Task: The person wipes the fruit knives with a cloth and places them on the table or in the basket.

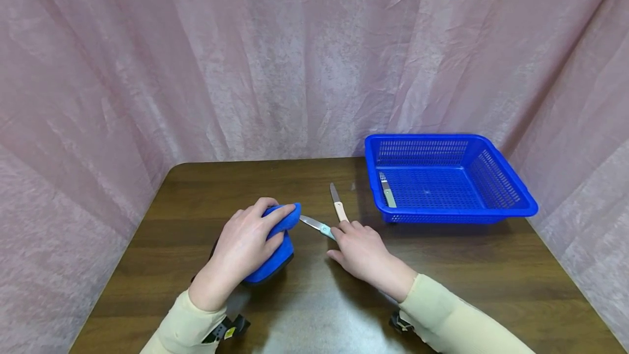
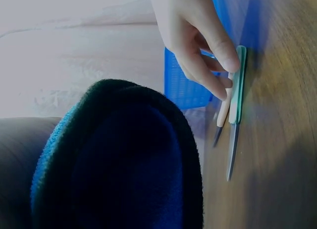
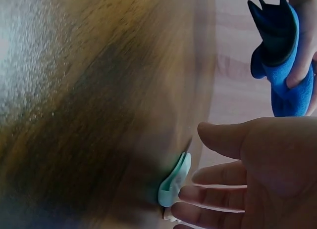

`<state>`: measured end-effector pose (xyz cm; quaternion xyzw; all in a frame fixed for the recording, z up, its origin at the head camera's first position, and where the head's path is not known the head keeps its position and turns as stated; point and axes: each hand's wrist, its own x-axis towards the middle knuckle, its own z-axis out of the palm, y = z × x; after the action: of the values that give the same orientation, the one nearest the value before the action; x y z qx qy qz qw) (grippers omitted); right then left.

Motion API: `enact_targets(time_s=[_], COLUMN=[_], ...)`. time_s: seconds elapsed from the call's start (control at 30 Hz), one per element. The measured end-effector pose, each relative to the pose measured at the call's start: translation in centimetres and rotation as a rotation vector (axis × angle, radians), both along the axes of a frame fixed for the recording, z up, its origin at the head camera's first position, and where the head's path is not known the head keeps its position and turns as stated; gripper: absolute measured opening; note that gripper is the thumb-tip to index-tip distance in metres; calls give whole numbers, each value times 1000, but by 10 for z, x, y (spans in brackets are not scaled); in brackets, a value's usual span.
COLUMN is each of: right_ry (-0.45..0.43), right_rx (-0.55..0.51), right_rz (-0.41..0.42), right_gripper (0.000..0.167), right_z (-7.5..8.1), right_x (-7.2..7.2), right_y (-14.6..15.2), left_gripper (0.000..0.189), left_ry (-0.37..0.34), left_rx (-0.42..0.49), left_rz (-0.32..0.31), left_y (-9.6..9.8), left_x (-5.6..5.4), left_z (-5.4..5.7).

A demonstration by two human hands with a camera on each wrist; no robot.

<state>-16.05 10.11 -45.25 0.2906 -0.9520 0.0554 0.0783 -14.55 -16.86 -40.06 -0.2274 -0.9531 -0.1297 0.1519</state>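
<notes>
My left hand (image 1: 248,239) grips a folded piece of blue fleecy fabric (image 1: 277,258) with dark edging, held above the table left of the knives. Its exact kind is not clear. The right hand (image 1: 362,250) reaches over the handle end of a mint-green knife (image 1: 325,230), fingers fairly straight and not curled round it. Whether the fingertips touch the handle I cannot tell. The green knife's blade points left toward the fabric. Beyond it lies a cream-handled knife (image 1: 340,211), blade pointing away, its handle end partly hidden by the right hand.
A blue perforated basket (image 1: 457,213) stands at the back right of the wooden table (image 1: 221,179). Inside, along its left wall, lies a pale-green-handled knife (image 1: 388,193). A pink curtain (image 1: 275,59) hangs behind and on both sides.
</notes>
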Motion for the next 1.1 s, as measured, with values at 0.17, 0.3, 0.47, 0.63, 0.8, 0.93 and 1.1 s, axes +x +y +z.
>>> enact_targets(time_s=[0.17, 0.3, 0.47, 0.63, 0.8, 0.93, 1.1], right_ry=[-14, 0, 5, 2, 11, -6, -17], right_rx=[12, -1, -9, -1, 19, 18, 6], right_rz=[-18, -22, -33, -55, -78, -91, -89], right_gripper=[37, 34, 33, 35, 40, 40, 36], right_z=[-3, -6, -8, -11, -12, -12, -12], right_x=[-6, -10, -14, -17, -21, -23, -24], right_y=[-2, -3, -6, -8, -10, -11, -11], left_gripper=[56, 56, 56, 55, 55, 55, 55], left_ry=[-2, 0, -2, -4, -2, -6, -6], left_rx=[-4, 1, -1, -7, -6, -7, -9], left_rz=[0, 0, -3, -4, -1, 0, 3], left_y=[1, 2, 3, 4, 4, 3, 3], left_x=[-1, -1, -2, -2, -1, 0, 0], left_z=[-2, -3, -5, -6, -6, -7, -7])
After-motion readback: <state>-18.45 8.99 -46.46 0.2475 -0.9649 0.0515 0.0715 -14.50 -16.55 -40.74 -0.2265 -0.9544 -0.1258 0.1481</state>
